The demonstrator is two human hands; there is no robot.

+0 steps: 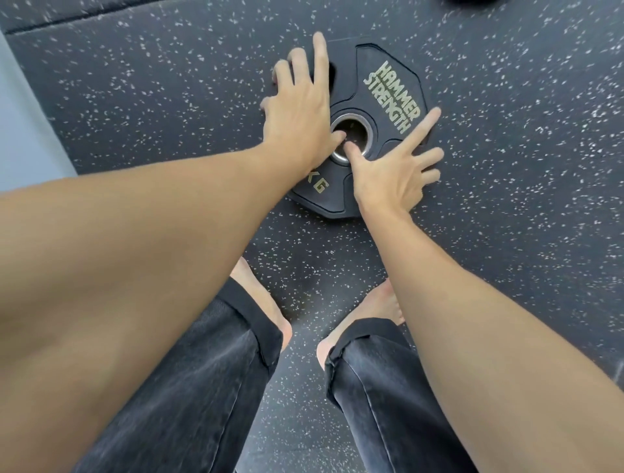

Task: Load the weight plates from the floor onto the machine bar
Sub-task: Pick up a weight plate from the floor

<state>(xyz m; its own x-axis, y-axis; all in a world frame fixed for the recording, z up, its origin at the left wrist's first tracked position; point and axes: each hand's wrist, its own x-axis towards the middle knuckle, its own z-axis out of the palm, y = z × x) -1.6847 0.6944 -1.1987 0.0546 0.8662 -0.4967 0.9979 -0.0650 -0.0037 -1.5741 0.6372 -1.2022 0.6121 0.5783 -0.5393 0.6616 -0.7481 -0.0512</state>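
Observation:
A black weight plate [388, 91] marked "Hammer Strength" lies flat on the speckled rubber floor, its steel-ringed centre hole [356, 135] facing up. My left hand [300, 111] lies across the plate's left side. Its thumb is hooked into the centre hole and its fingers curl over the far left rim beside a grip slot. My right hand [391, 175] covers the near right part of the plate. That thumb is also in the hole, and the spread fingers reach over the right rim. The machine bar is out of view.
My bare feet [266, 304] [374, 310] stand just in front of the plate on the black speckled floor [523, 168]. A pale surface [20, 118] borders the mat on the left. Part of a dark object [472, 1] shows at the top edge.

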